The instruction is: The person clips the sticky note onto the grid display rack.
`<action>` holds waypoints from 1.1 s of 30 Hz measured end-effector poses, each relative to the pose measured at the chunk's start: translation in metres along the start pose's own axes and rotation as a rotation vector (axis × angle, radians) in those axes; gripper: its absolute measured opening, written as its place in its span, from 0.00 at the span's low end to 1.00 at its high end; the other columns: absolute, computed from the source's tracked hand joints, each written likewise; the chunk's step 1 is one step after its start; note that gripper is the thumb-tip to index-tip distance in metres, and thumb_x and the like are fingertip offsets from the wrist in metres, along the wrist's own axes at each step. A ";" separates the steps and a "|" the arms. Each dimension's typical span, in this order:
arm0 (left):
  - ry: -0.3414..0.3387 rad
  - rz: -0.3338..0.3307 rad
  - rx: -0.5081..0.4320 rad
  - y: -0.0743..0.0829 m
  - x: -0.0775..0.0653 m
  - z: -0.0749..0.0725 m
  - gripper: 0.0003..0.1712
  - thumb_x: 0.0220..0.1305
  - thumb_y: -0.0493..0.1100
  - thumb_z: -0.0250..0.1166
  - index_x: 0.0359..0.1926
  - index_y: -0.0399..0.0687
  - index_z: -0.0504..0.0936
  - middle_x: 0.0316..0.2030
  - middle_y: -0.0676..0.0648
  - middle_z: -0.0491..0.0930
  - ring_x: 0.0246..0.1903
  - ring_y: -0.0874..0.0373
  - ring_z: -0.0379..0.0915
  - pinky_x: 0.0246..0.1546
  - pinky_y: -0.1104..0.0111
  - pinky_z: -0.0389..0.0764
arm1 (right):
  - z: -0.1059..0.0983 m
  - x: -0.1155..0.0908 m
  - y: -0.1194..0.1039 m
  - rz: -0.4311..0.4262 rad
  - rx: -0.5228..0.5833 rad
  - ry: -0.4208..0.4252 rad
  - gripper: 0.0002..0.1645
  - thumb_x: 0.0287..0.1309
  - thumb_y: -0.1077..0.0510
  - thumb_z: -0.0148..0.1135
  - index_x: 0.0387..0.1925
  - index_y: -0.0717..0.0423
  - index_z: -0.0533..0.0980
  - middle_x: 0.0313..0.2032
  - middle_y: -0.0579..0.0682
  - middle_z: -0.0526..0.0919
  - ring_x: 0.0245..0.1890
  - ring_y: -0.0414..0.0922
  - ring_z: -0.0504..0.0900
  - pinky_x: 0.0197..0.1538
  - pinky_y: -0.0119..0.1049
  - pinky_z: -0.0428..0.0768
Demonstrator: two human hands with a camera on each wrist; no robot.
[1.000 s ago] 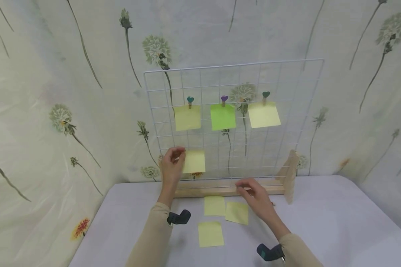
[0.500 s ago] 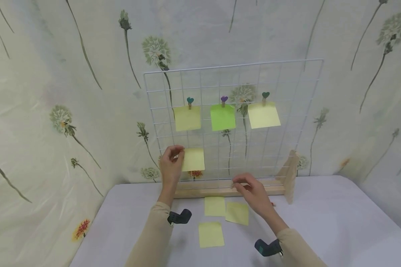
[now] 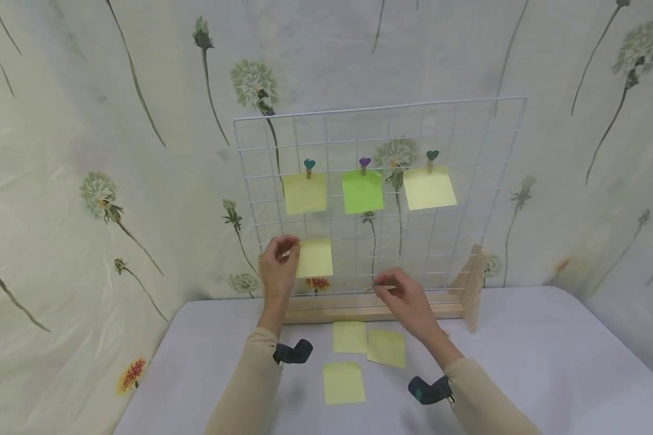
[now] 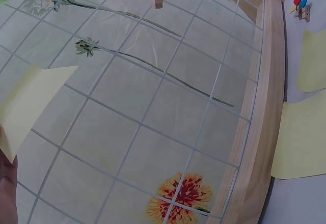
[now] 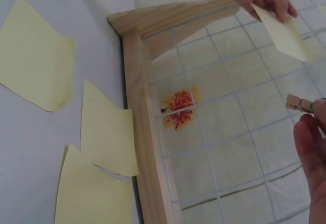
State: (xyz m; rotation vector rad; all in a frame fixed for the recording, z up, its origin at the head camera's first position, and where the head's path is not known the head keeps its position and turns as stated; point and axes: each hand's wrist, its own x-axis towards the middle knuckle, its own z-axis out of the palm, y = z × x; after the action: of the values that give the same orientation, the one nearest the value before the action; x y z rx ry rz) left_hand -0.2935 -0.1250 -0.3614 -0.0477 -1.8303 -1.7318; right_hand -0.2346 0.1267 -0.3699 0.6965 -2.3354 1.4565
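My left hand (image 3: 280, 269) pinches a yellow sticky note (image 3: 314, 258) by its left side, upright in front of the lower left of a white wire grid (image 3: 381, 108). In my right hand (image 3: 408, 302) is a mini wooden clothespin (image 5: 299, 103), pinched between thumb and fingers, its wooden tip pointing toward the note. A gap separates clothespin and note. Higher on the grid hang a yellow note (image 3: 305, 196), a green note (image 3: 363, 193) and a pale yellow note (image 3: 430, 188), each under a clothespin with a heart on it.
Three yellow notes, a left one (image 3: 349, 336), a right one (image 3: 386, 348) and a nearer one (image 3: 344, 383), lie on the white table before the grid's wooden base (image 3: 332, 313). Small heart clothespins (image 4: 301, 10) lie beside the base. A floral curtain (image 3: 168, 90) hangs behind.
My right hand has moved up and left, bringing the clothespin closer to the held note. My left hand has raised the note slightly. The hanging notes stay as they were.
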 end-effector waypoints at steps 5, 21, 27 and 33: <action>-0.024 -0.014 -0.005 0.001 0.000 -0.002 0.07 0.61 0.38 0.64 0.41 0.47 0.80 0.40 0.48 0.82 0.42 0.58 0.80 0.40 0.75 0.79 | 0.002 0.008 -0.006 -0.081 -0.042 0.035 0.10 0.57 0.69 0.60 0.41 0.63 0.74 0.40 0.54 0.80 0.42 0.48 0.79 0.43 0.31 0.80; -0.037 -0.026 0.040 0.040 -0.008 -0.005 0.07 0.62 0.36 0.62 0.42 0.41 0.80 0.41 0.44 0.82 0.41 0.56 0.80 0.37 0.73 0.78 | 0.004 0.032 -0.031 -0.074 -0.083 0.063 0.07 0.57 0.68 0.61 0.33 0.61 0.70 0.40 0.54 0.83 0.38 0.46 0.79 0.36 0.31 0.77; -0.038 -0.019 0.021 0.041 -0.005 -0.005 0.07 0.61 0.35 0.62 0.41 0.39 0.79 0.41 0.43 0.82 0.41 0.55 0.80 0.38 0.73 0.78 | 0.004 0.041 -0.039 -0.120 -0.069 0.072 0.11 0.56 0.69 0.61 0.28 0.64 0.66 0.40 0.57 0.83 0.40 0.48 0.81 0.36 0.30 0.76; -0.024 0.006 0.006 0.025 0.001 -0.003 0.08 0.61 0.38 0.63 0.41 0.41 0.80 0.41 0.43 0.83 0.42 0.55 0.80 0.38 0.75 0.78 | 0.010 0.053 -0.024 -0.174 -0.063 0.065 0.16 0.57 0.64 0.62 0.26 0.60 0.62 0.39 0.51 0.84 0.41 0.44 0.81 0.36 0.30 0.77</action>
State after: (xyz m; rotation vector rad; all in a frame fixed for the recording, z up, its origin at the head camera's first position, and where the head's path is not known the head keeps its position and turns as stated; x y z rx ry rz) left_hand -0.2830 -0.1250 -0.3389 -0.0716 -1.8507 -1.7289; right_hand -0.2657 0.0958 -0.3300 0.8010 -2.2017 1.3053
